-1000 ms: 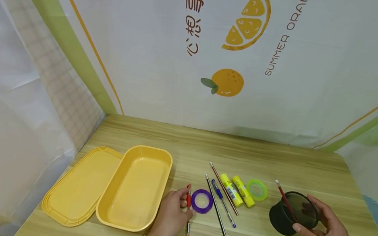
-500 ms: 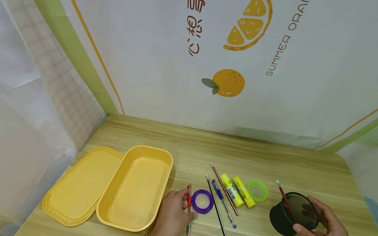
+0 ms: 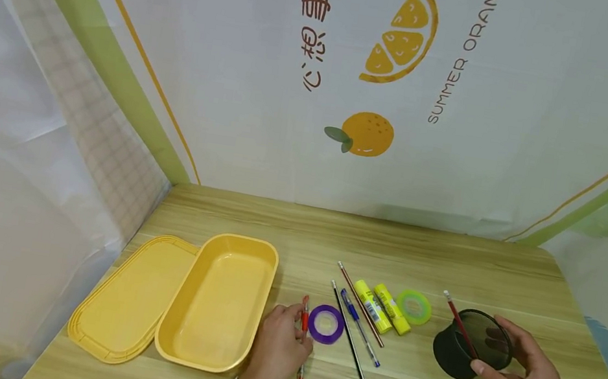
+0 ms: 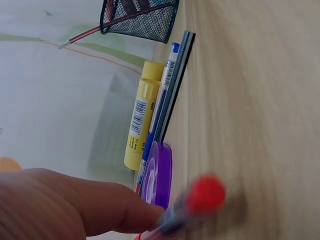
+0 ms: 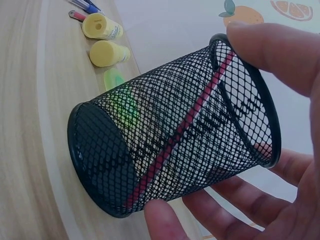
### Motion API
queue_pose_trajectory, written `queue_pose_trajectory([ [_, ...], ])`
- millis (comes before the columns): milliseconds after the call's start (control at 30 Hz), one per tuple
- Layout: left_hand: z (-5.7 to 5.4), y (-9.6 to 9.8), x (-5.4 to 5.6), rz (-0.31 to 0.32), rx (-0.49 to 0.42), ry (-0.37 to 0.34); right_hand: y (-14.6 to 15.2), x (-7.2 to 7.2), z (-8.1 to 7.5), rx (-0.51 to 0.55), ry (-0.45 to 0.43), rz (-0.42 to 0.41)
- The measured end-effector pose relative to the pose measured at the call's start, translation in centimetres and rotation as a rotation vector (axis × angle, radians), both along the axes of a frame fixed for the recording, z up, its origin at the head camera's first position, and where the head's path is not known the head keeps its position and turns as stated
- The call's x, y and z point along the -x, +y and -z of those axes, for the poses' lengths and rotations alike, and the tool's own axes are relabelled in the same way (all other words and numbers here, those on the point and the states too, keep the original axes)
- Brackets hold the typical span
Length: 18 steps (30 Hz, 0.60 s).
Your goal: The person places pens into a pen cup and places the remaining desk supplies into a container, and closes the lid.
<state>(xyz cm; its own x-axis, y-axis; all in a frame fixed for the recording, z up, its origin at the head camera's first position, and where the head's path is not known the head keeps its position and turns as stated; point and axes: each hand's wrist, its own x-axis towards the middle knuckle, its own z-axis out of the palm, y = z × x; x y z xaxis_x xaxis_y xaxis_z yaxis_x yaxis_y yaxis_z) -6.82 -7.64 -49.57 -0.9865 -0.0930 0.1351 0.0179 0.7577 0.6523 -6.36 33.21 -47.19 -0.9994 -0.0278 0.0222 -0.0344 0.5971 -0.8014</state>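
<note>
My left hand (image 3: 277,349) pinches a red gel pen (image 3: 304,322) between thumb and fingers, just right of the yellow box. In the left wrist view the pen's red end (image 4: 207,194) is blurred, close over the table. My right hand (image 3: 532,377) grips a black mesh pen holder (image 5: 170,130) by its rim and side, tilted slightly. Inside it leans a dark red pencil (image 3: 459,324), its eraser end sticking out. Beside the left hand lies a roll of purple tape (image 3: 310,334), then a black pencil (image 3: 352,341) and a blue pen (image 3: 362,330).
A yellow box (image 3: 215,307) stands at left, its lid (image 3: 122,300) lying against it. Farther right are a brown pencil (image 3: 351,286), two yellow glue sticks (image 3: 372,306) (image 3: 392,309) and a green tape roll (image 3: 425,306). A printed cloth (image 3: 238,75) hangs behind the wooden table (image 3: 287,223).
The red gel pen has turned slightly in my left hand, its near end shifting a little left. My right hand and the pen holder stay almost still.
</note>
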Motion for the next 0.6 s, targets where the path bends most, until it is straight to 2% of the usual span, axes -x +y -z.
queue_pose_trajectory([
  [100,-0.08,-0.22,0.14,0.01,-0.057,-0.029,-0.05,0.06,0.0,0.002,0.003,-0.004],
  [300,-0.31,-0.71,0.28,0.029,-0.244,-0.102,0.0,0.19,-0.04,0.011,0.005,-0.011],
  [600,-0.41,-0.67,0.47,0.037,-0.345,-0.114,0.1,0.11,0.09,0.022,0.013,-0.015],
])
